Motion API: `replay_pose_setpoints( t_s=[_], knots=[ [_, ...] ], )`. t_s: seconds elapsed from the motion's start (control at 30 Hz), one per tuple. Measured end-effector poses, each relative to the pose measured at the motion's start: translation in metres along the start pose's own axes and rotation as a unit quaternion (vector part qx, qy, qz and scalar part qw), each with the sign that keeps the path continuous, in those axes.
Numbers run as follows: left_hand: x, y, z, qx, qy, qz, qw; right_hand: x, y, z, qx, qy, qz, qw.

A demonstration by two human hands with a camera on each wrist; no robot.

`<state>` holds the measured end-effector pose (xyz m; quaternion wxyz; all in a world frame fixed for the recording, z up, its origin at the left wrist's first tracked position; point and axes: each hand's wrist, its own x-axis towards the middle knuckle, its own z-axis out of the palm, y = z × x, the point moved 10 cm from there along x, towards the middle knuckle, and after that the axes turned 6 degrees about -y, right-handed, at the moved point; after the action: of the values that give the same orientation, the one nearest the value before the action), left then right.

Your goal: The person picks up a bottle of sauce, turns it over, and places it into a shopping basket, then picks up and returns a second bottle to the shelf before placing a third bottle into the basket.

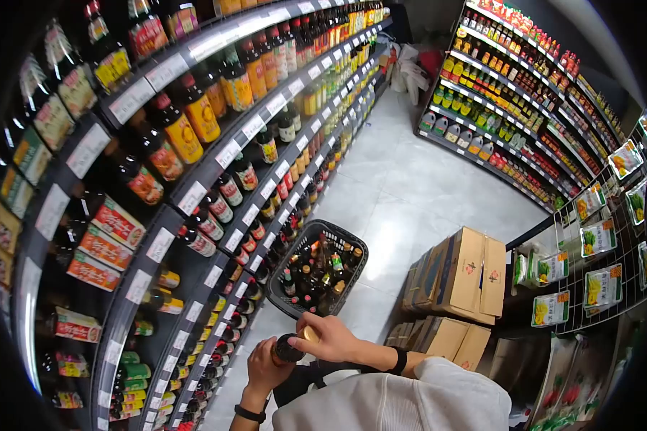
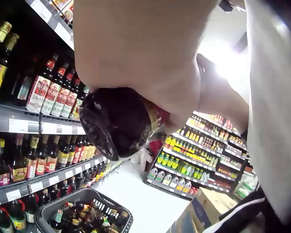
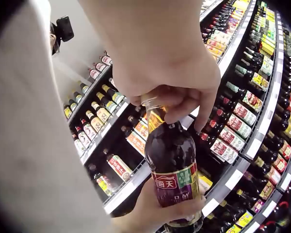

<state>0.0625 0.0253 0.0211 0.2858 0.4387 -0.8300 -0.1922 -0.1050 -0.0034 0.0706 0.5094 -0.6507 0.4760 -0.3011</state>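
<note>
A dark soy sauce bottle (image 3: 172, 150) with a purple label is held in front of the body. My left hand (image 1: 266, 368) grips its lower body, fingers wrapped across the label in the right wrist view. At the clear neck, the fingers of my right hand (image 1: 334, 340) pinch around the top, where a gold cap (image 1: 310, 334) shows in the head view. The dark bottom of the bottle points toward the left wrist camera. Just beyond the hands, a black plastic basket (image 1: 286, 307) on the floor holds several dark bottles (image 1: 323, 271).
Long shelves (image 1: 230, 154) of sauce bottles curve along the left. Cardboard boxes (image 1: 467, 276) are stacked to the right, beside a wire rack (image 1: 575, 284) hung with packets. Another stocked shelf (image 1: 510, 100) stands across the pale tiled floor (image 1: 392, 183).
</note>
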Motion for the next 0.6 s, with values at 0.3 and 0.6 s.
replay_pose_setpoints(
  t_s=[0.3,0.6],
  knots=[
    [-0.028,0.006,-0.033,-0.215,-0.091,-0.17,0.957,0.005,-0.014,0.039,0.089,-0.037,-0.086,0.992],
    [-0.115,-0.047,-0.072,-0.493,0.097,-0.228,0.834,-0.029,-0.039,0.16,0.041,-0.13,-0.129,0.982]
  ],
)
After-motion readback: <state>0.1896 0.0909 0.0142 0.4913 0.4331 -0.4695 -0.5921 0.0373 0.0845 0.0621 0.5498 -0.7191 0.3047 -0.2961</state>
